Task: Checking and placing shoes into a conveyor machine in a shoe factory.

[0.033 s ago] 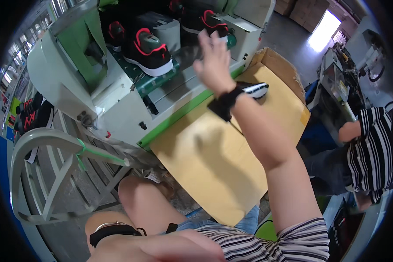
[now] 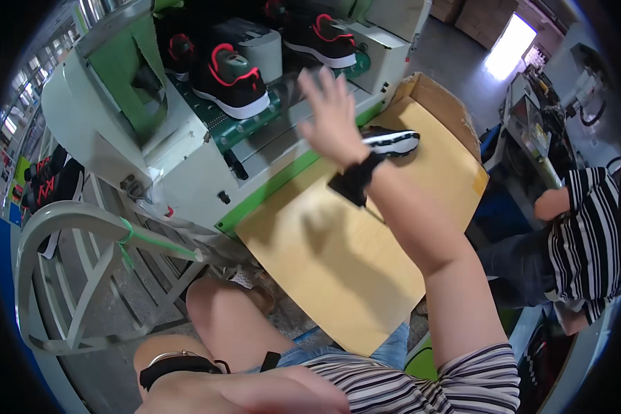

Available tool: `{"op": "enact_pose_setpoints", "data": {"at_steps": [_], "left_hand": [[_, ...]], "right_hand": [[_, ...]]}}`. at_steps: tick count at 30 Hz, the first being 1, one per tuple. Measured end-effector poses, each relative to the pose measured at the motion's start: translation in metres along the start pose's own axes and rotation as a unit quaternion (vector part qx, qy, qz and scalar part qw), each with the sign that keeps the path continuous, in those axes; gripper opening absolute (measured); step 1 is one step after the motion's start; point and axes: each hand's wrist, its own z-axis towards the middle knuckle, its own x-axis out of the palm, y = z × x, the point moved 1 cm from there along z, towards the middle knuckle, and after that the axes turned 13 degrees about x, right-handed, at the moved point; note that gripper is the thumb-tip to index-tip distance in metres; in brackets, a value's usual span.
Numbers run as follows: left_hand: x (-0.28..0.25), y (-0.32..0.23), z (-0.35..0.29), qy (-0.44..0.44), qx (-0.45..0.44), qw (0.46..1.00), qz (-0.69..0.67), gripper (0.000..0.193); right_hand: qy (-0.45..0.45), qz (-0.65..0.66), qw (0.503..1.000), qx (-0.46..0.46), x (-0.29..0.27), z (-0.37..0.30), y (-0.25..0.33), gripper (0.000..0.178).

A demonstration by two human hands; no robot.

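Note:
My right hand [image 2: 332, 117] hovers palm-down with its fingers spread and nothing in it, in front of a white and green machine [image 2: 152, 165]. Close beyond it, a black shoe with a red collar and white sole [image 2: 231, 83] rests on the green bed. A similar shoe [image 2: 321, 38] stands farther right in the machine. Beside my wrist, a shoe with a white and dark sole [image 2: 397, 143] lies on a tan board [image 2: 366, 255], partly hidden by the hand. My left hand [image 2: 160, 346] seems low at the left, above a dark wristband and bangle; its fingers are hidden.
A grey tubular rack [image 2: 31, 276] stands at the left, with black and red shoes [image 2: 55, 179] near it. A torn cardboard edge [image 2: 448, 110] borders the board. At the right, a person in a striped shirt [image 2: 586, 234] works by other equipment.
My right hand has drawn back slightly toward me and left, away from the right-hand shoe in the machine. More of the shoe on the board shows. The left arm stays put.

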Motion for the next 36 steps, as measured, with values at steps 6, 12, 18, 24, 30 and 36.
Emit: {"op": "enact_pose_setpoints", "data": {"at_steps": [6, 12, 18, 24, 30, 36], "left_hand": [[0.028, -0.024, 0.001, -0.026, -0.16, 0.984, -0.071, 0.005], [0.035, -0.019, -0.003, -0.014, -0.107, 0.987, -0.117, 0.005], [0.067, 0.043, -0.021, -0.12, 0.115, 0.973, -0.16, 0.013], [0.046, 0.018, -0.03, -0.006, 0.077, 0.99, -0.121, 0.026], [0.044, 0.017, -0.025, -0.016, 0.027, 0.956, -0.291, 0.024], [0.049, 0.019, -0.026, -0.083, 0.052, 0.903, -0.418, 0.025]], "right_hand": [[0.175, -0.075, 0.98, 0.067, 0.009, -0.097, -0.057, 0.088], [0.123, -0.139, 0.969, 0.161, 0.028, -0.094, -0.134, 0.079], [0.125, -0.152, 0.947, 0.253, 0.037, -0.081, -0.201, 0.075], [0.021, -0.133, 0.949, 0.286, 0.018, -0.129, -0.162, 0.064], [-0.228, -0.008, 0.882, 0.413, 0.019, -0.118, -0.23, 0.073], [0.007, 0.007, 0.856, 0.517, 0.022, -0.073, -0.211, 0.098]]}}
